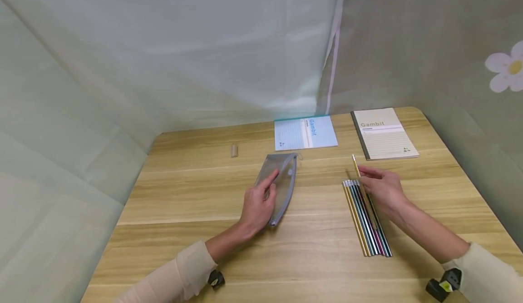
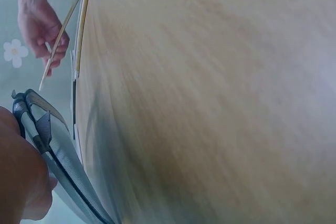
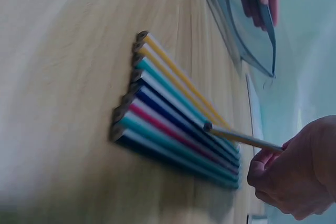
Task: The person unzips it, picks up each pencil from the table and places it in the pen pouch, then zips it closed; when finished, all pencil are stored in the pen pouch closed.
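One pencil [image 1: 354, 160] pinched in the right hand [image 1: 384, 188], pouch [image 1: 285, 195] gripped in the left hand [image 1: 257, 206].
Right hand, right of centre in the head view: thumb and fingertips pinch the pencil near its upper end, lower end over the pencil row [image 1: 362, 221] – yellow, teal, dark blue and magenta barrels side by side, slanting toward the lower right. Left hand, just below frame centre: index finger straight along the translucent grey zip pouch, thumb beside it; remaining fingers partly hidden, so can't tell their exact curl. Blue notebook [image 1: 290, 136] above the pouch, beige notebook [image 1: 385, 140] at upper right, small tan cylinder [image 1: 234, 151] upper left of the pouch – all on the wood-grain table [image 1: 184, 194].
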The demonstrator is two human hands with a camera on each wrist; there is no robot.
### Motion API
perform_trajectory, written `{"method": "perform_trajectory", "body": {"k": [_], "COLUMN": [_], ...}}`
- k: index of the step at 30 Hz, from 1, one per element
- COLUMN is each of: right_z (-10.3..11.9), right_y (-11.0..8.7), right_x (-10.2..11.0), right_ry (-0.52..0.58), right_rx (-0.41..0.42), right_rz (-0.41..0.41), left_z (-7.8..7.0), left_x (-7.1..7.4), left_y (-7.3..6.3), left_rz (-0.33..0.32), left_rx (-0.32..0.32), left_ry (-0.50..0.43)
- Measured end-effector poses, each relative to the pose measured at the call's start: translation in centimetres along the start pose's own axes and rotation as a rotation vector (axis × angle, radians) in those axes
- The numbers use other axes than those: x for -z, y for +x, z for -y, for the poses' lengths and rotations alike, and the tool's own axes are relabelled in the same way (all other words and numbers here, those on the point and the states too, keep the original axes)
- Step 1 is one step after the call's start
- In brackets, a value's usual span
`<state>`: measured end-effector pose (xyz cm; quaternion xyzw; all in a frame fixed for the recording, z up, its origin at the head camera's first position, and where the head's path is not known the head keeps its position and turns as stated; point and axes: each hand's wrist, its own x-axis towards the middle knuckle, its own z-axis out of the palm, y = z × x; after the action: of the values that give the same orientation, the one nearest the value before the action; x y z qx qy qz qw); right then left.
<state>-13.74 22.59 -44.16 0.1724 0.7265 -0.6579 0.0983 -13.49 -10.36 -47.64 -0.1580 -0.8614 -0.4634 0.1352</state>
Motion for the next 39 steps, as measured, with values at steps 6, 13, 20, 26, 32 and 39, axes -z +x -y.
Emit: {"method": "perform_trajectory", "body": {"k": [6, 13, 20, 26, 32, 39], "right_z": [1.2, 2.3, 2.6, 2.6, 2.4, 2.4], "right_y": [0.6, 0.9, 1.5, 1.9, 2.1, 2.0], "right_x": [-2.8, -5.6, -8.1, -10.0, -11.7, -13.7], "right_ry": [0.056, 0.094, 0.245, 0.327, 0.381, 0.389], "right_rx": [0.022, 0.014, 0.031, 0.016, 0.026, 0.026], "right_rz": [0.021, 0.073, 0.166, 0.180, 0.161, 0.139], "left_z": [0.0, -0.2, -0.4, -0.5, -0.6, -0.5], "left_x": [0.0, -0.2, -0.2, -0.2, -0.2, -0.3], "left_y": [0.0, 0.0, 0.0, 0.1, 0.3, 0.3], "left_rz": [0.005, 0.006, 0.016, 0.010, -0.006, -0.016], "left_rx": [0.003, 0.006, 0.020, 0.002, -0.019, -0.031], "left_ry": [0.004, 0.010, 0.001, 0.009, 0.023, 0.036]}}
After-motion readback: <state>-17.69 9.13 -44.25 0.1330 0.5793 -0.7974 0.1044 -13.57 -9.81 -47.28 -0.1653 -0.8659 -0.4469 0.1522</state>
